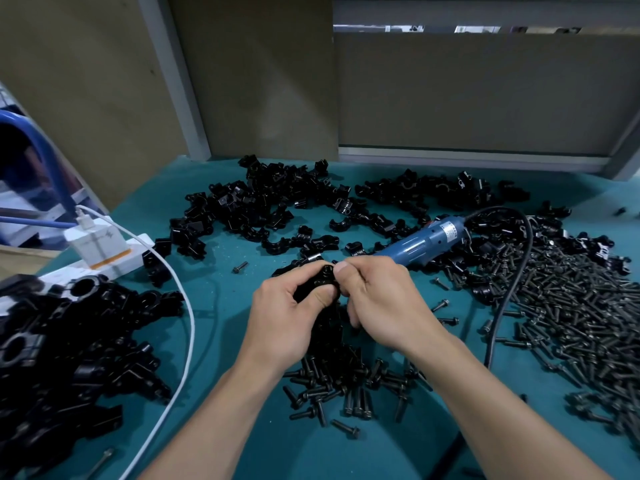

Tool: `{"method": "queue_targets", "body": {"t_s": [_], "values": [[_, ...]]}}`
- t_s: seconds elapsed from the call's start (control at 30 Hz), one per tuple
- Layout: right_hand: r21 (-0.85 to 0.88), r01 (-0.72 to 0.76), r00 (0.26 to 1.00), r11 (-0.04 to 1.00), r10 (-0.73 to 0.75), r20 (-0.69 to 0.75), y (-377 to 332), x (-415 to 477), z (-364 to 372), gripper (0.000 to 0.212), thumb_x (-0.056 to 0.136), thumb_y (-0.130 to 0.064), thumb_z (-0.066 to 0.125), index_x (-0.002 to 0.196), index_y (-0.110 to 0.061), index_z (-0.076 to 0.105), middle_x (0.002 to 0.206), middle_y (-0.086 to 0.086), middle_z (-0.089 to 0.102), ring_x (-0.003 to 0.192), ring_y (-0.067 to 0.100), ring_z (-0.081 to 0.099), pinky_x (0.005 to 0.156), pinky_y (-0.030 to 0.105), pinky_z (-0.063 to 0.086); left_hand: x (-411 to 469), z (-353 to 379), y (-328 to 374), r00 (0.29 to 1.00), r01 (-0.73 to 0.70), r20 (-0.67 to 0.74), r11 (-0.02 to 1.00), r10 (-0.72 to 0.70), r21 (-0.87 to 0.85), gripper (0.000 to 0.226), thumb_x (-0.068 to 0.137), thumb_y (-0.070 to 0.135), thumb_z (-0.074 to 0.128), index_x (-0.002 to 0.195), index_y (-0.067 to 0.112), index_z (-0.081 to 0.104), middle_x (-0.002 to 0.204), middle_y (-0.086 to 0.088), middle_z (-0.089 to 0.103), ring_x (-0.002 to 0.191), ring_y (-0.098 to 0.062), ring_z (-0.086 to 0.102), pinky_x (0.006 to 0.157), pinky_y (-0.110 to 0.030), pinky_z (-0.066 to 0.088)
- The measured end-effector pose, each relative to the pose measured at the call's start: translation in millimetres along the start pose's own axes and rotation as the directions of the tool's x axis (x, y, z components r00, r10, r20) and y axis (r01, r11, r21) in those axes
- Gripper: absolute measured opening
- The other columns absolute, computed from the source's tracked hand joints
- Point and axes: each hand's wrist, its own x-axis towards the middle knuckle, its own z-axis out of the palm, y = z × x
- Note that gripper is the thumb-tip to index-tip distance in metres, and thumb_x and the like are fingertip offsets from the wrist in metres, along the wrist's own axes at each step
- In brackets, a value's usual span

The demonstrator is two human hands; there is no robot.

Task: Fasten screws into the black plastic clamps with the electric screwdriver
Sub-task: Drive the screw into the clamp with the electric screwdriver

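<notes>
The teal table (214,323) fills the lower two thirds of your view, with brown panels (485,91) standing behind it along the top of the frame. On the right side, a broad heap of screws (571,306) spreads from the middle edge down to the lower right corner. In the lower left lies a pile of clamps (76,341), several showing a round hole through the middle. More loose clamps (263,202) are scattered across the upper centre of the table, just below the panels. Your left hand (280,317) and right hand (384,299) meet at the centre of the frame, both forearms coming up from the bottom edge. Below them, between your wrists, sits a smaller cluster of screws (332,386). The blue screwdriver (422,239) lies on the table just above your right hand, untouched, and its black cord (498,313) curves down the right of centre. At the left edge a white power strip (114,263) carries a charger (93,242), from which a white cable (183,341) sweeps down to the bottom edge. Your left hand's fingers curl round one clamp (322,278), held above the table, while your right thumb and forefinger pinch its right side. A lone screw (240,267) lies left of your hands.
</notes>
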Motion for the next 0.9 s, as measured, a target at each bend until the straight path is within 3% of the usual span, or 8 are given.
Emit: {"method": "queue_targets", "body": {"t_s": [0.17,0.3,0.4,0.5,0.6,0.73,0.83,0.9], "values": [[0.076,0.013,0.998,0.997,-0.018,0.062,0,-1,-2,0.021,0.106,-0.021,0.053,0.086,-0.020,0.059,0.061,0.006,0.070,0.048,0.015,0.061,0.053,0.032,0.050,2,-1,-5,0.999,0.040,-0.016,0.999,-0.040,0.000,0.034,0.093,0.020,0.077,0.119,0.041,0.075,0.109,0.017,0.078,0.101,0.002,0.072,0.086,-0.020,0.058],[0.000,0.027,0.999,1.000,-0.027,-0.016,0,-1,2,0.042,0.109,-0.034,0.048,0.075,-0.011,0.057,0.054,0.005,0.060,0.049,0.015,0.051,0.056,0.038,0.049,0,-2,2,0.999,-0.034,0.015,0.999,0.034,-0.010,0.058,0.094,0.011,0.075,0.094,0.069,0.069,0.095,0.030,0.076,0.090,0.009,0.071,0.074,-0.005,0.050],[0.053,0.044,0.998,0.998,-0.047,0.040,-1,-4,0,0.027,0.107,-0.028,0.053,0.083,-0.019,0.061,0.061,0.006,0.069,0.047,0.011,0.056,0.055,0.030,0.049,0,-2,-1,1.000,-0.025,0.004,1.000,0.025,-0.008,0.053,0.094,0.015,0.075,0.093,0.067,0.069,0.094,0.033,0.074,0.093,0.011,0.070,0.075,-0.004,0.049],[0.005,0.028,0.998,1.000,-0.028,-0.057,3,1,2,0.047,0.106,-0.035,0.052,0.066,-0.010,0.054,0.045,-0.002,0.049,0.042,0.007,0.040,0.047,0.027,0.036,0,1,-3,0.999,-0.030,0.009,1.000,0.030,-0.005,0.051,0.093,0.014,0.076,0.097,0.065,0.069,0.092,0.032,0.075,0.086,0.011,0.069,0.073,-0.004,0.047],[0.058,-0.107,0.986,0.993,0.113,-0.126,6,3,-2,0.061,0.105,-0.052,0.045,0.066,-0.009,0.062,0.045,-0.005,0.057,0.042,0.009,0.048,0.052,0.029,0.045,1,3,-9,0.999,0.011,-0.043,1.000,-0.012,-0.013,0.036,0.095,0.019,0.075,0.112,0.050,0.074,0.084,0.029,0.074,0.072,0.008,0.067,0.064,-0.006,0.047],[0.379,-0.323,0.858,0.867,0.437,-0.269,30,7,-31,0.039,0.103,-0.044,0.059,0.088,-0.011,0.072,0.063,0.004,0.074,0.055,0.016,0.067,0.073,0.040,0.056,5,-2,-19,0.965,0.166,-0.187,0.979,-0.186,-0.117,0.034,0.099,0.028,0.069,0.132,0.038,0.069,0.079,0.017,0.073,0.062,-0.006,0.059,0.065,-0.034,0.056],[0.596,-0.417,0.730,0.687,0.643,-0.231,43,7,-40,0.029,0.097,-0.038,0.069,0.096,-0.010,0.067,0.086,0.013,0.077,0.072,0.029,0.077,0.083,0.045,0.063,11,-9,-23,0.937,0.192,-0.250,0.957,-0.244,-0.215,0.037,0.100,0.027,0.067,0.137,0.034,0.066,0.088,0.017,0.075,0.063,0.003,0.061,0.065,-0.021,0.053],[0.668,-0.452,0.705,0.591,0.696,-0.139,41,12,-36,0.024,0.096,-0.037,0.072,0.097,-0.016,0.062,0.104,0.017,0.072,0.078,0.032,0.078,0.074,0.040,0.065,15,-11,-26,0.931,0.200,-0.253,0.947,-0.264,-0.252,0.039,0.101,0.025,0.067,0.139,0.031,0.064,0.089,0.025,0.074,0.063,0.004,0.061,0.068,-0.019,0.053]]}}
